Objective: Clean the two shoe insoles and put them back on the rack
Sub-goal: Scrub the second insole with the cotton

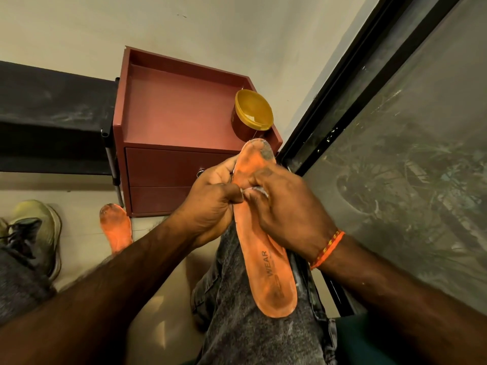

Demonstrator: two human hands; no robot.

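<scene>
- a glass door [408, 154] with a dark frame fills the right side.
- a dark rack [52, 117] stands at the left against the wall.
- a red cabinet [181, 119] with two drawers stands between rack and door; a yellow tub [253, 111] sits on its top right corner.
- a leg in grey jeans [250, 325] runs up the middle.
- an orange insole [266, 270], dirty at the toe, lies along the leg.
- the left hand [210, 204] grips the insole's left edge, fingers curled.
- the right hand [287, 204] pinches a white wipe [259, 191] against the insole.
- a shoe [39, 227] lies on the floor at the left.
- a second insole [116, 227] lies on the floor just before the cabinet.
</scene>
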